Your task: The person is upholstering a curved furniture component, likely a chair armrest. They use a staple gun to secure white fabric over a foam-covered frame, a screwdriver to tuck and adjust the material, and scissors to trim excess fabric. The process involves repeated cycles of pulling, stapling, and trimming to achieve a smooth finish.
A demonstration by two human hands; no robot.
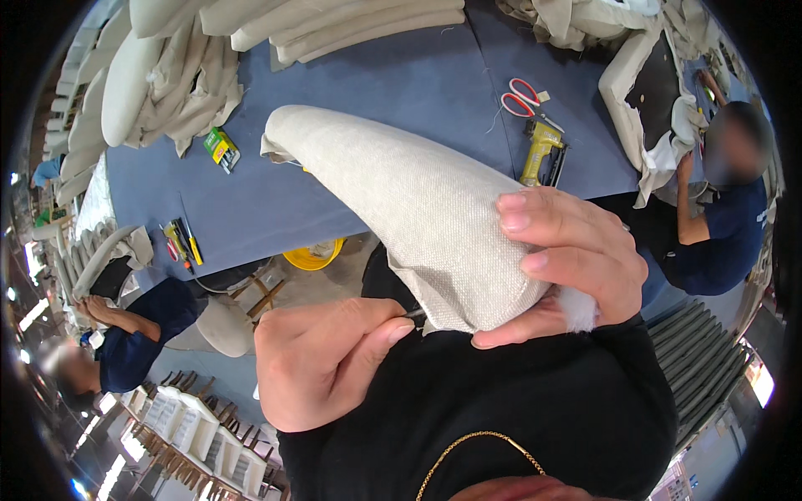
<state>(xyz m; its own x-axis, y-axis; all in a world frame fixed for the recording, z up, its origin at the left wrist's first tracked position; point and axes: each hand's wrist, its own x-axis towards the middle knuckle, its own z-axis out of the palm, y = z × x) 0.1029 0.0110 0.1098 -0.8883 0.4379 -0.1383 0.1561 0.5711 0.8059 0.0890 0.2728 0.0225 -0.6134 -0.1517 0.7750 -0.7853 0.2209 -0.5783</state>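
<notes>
A curved, padded piece covered in beige woven fabric (418, 192), perhaps a chair part, is held up above the table's front edge. My right hand (576, 259) grips its near right end, fingers spread over the top and thumb underneath. White fluffy stuffing (578, 309) pokes out beside that palm. At the piece's lower corner my left hand (334, 355) is closed in a pinch. Something small and dark shows at its fingertips by the fabric edge, too hidden to name.
On the blue-grey table (301, 92) lie red-handled scissors (522, 98), a yellow staple gun (543, 152), a small green-yellow box (221, 150) and hand tools (185, 242). Beige covered pieces (342, 29) are stacked behind. A yellow bucket (313, 257) stands below. Co-workers (138, 334) work at both sides.
</notes>
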